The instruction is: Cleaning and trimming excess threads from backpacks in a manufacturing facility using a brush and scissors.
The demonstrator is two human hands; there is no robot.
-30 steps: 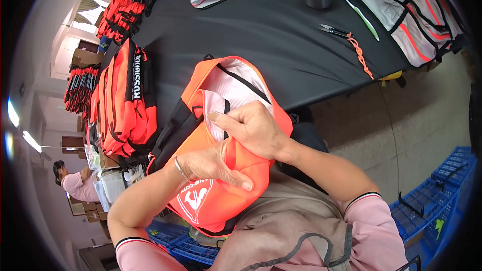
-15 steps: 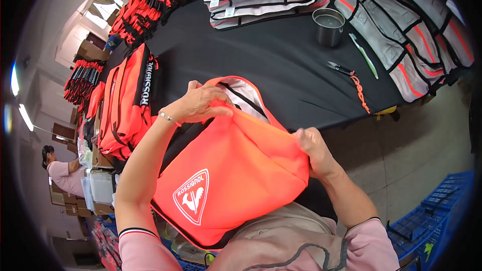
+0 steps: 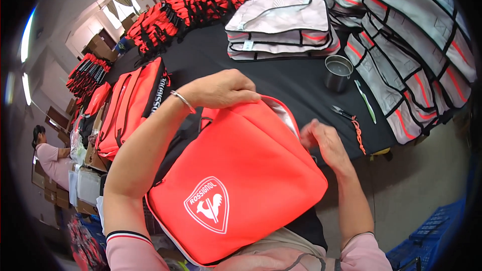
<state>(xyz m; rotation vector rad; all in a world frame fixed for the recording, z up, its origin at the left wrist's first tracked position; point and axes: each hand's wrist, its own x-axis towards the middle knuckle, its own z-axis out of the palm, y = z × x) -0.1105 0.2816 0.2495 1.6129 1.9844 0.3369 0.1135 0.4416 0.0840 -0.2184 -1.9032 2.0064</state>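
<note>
A red-orange backpack (image 3: 271,170) with a white shield-shaped emblem rests tilted against my body, in front of the dark table. Its top is partly unzipped, and pale lining shows at the gap. My left hand (image 3: 221,89) reaches over the top, fingers folded over the edge and gripping the backpack. At the right rim of the opening is my right hand (image 3: 325,143), its blurred fingers curled in toward the zipper edge. Whatever those fingertips pinch is hidden. A second red backpack (image 3: 128,105) stands on the left of the table.
On the black-covered table (image 3: 211,55) are stacked grey bag panels (image 3: 281,20), more grey panels (image 3: 401,70) at right, a metal cup (image 3: 337,73), a green-white toothbrush (image 3: 365,101) and thread snips (image 3: 344,112) with an orange cord. A blue crate (image 3: 427,236) is lower right; a person (image 3: 50,158) is far left.
The backpack's front has flattened and its opening looks narrower. My right hand has let go of the front fabric and shifted to the opening's right edge. The view has tilted upward.
</note>
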